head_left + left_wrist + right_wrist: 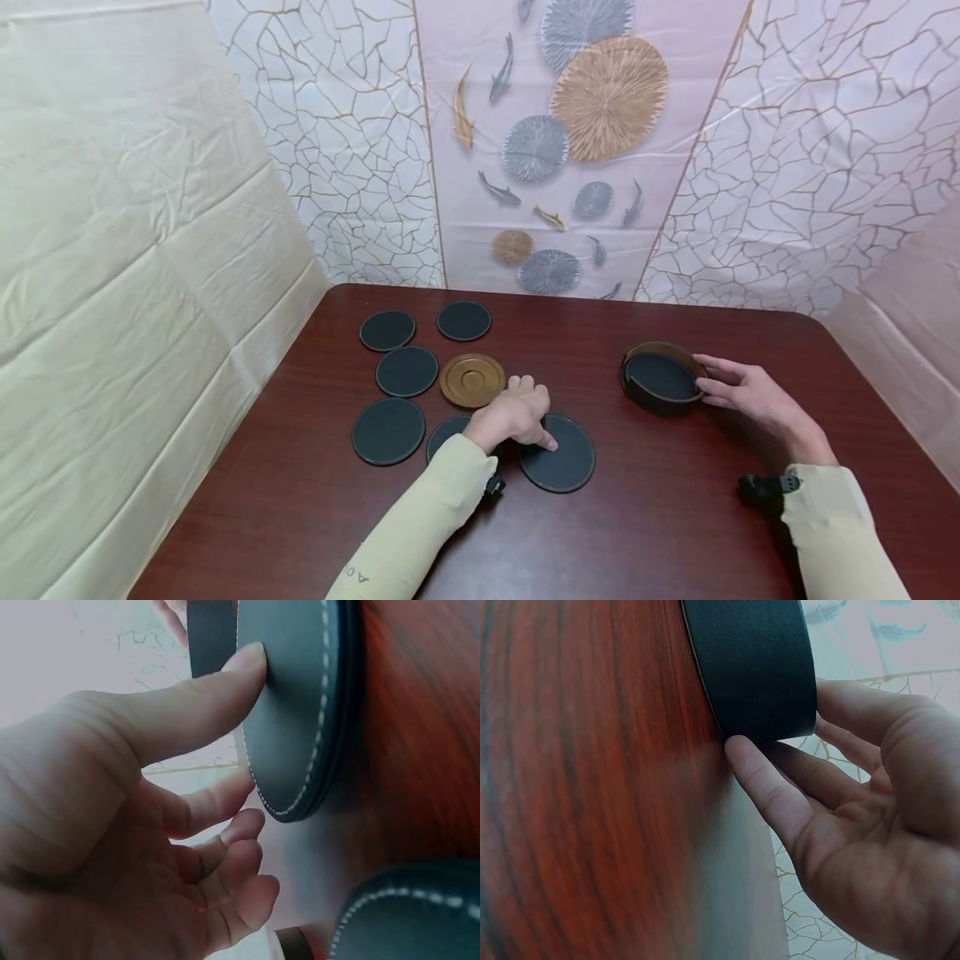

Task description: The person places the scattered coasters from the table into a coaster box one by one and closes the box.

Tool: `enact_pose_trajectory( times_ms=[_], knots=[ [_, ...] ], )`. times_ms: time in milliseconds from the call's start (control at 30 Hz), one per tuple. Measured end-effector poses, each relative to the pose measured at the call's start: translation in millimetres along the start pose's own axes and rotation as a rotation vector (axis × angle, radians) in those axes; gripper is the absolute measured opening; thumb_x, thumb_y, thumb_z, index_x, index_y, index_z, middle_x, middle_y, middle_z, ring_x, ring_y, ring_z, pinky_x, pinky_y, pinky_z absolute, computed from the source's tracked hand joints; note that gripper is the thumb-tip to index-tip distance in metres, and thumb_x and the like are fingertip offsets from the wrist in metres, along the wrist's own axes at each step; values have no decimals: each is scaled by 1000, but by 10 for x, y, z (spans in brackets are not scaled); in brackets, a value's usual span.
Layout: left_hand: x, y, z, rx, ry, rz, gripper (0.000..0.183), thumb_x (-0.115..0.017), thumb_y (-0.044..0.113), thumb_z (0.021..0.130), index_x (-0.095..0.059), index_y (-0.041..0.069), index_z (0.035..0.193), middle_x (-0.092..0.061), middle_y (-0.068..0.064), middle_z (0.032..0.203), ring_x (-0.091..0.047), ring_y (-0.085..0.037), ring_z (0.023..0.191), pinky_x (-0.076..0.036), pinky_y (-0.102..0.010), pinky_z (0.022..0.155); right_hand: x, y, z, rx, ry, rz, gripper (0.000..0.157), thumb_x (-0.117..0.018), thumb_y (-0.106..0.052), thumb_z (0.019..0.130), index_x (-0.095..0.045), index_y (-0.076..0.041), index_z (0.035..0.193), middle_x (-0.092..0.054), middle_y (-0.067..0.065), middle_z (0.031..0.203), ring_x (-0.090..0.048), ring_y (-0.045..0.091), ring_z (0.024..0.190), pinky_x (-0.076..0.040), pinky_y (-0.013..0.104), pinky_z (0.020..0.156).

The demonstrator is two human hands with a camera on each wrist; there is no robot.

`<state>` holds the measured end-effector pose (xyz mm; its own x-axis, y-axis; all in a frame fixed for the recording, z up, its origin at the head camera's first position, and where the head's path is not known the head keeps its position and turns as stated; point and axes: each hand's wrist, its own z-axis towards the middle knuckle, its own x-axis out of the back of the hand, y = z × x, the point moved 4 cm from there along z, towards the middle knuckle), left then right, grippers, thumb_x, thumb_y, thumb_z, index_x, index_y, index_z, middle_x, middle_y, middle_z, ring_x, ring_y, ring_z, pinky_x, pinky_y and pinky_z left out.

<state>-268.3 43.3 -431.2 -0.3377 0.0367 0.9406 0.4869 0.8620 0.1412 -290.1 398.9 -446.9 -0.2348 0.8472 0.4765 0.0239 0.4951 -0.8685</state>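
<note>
My left hand point(513, 417) reaches over a round black coaster point(562, 467) with pale edge stitching. In the left wrist view, its thumb point(202, 705) lies on the coaster's face and a fingertip meets the rim, pinching it; the other fingers curl loosely away. Farther right, my right hand point(750, 400) touches the outside of a round, low-walled black holder point(633, 392), whose inner wall is brown. Inside that holder lies a dark disc point(660, 377). From the right wrist, thumb and fingers point(769, 784) rest against the holder's outer wall point(754, 667), without wrapping round it.
Several similar coasters point(388, 431) lie flat at the left of the dark red table point(300, 517). A brown wooden disc with ringed grooves point(472, 381) sits among them. One coaster point(444, 433) is partly hidden by the left forearm. Patterned cloth point(360, 150) hangs behind the table.
</note>
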Motion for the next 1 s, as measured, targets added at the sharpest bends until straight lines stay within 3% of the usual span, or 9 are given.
enact_pose_trajectory(
  times_ms=[167, 400, 600, 800, 1000],
  knots=[
    [53, 75, -37, 27, 30, 15, 51, -72, 52, 84, -50, 12, 109, -46, -4, 106, -36, -19, 96, -42, -26, 73, 21, 14, -9, 3, 4, 7, 72, -61, -27, 98, -24, 1, 153, -31, 36, 150, -66, -2, 98, -57, 28, 84],
    [102, 120, -71, 43, 44, -57, 59, -77, 49, 81, -48, 14, 118, -57, -3, 112, -48, -19, 101, -46, -31, 77, 45, 13, -26, 1, 7, -3, 72, -61, -28, 98, -25, 1, 153, -30, 36, 151, -66, -2, 98, -57, 28, 84],
    [157, 167, -118, -55, 93, -123, 47, -78, 41, 82, -48, 18, 110, -55, 1, 103, -48, -16, 95, -45, -27, 74, 52, -2, -39, -11, 1, -12, 72, -61, -27, 98, -25, 0, 153, -29, 36, 151, -66, -1, 98, -57, 30, 85],
    [245, 213, -142, -161, 99, -163, 30, -73, 29, 89, -49, 20, 104, -54, 3, 99, -50, -13, 92, -43, -25, 77, 45, 4, -27, -12, 5, -27, 70, -61, -27, 98, -26, 0, 153, -29, 35, 152, -66, -3, 98, -57, 31, 85],
    [365, 258, -143, -233, 39, -235, 14, -64, 21, 96, -52, 19, 102, -54, 4, 90, -51, -9, 83, -42, -22, 74, 6, -10, -34, -1, -8, 1, 73, -62, -29, 97, -25, 0, 153, -28, 36, 152, -65, -4, 99, -57, 28, 84]
  ],
)
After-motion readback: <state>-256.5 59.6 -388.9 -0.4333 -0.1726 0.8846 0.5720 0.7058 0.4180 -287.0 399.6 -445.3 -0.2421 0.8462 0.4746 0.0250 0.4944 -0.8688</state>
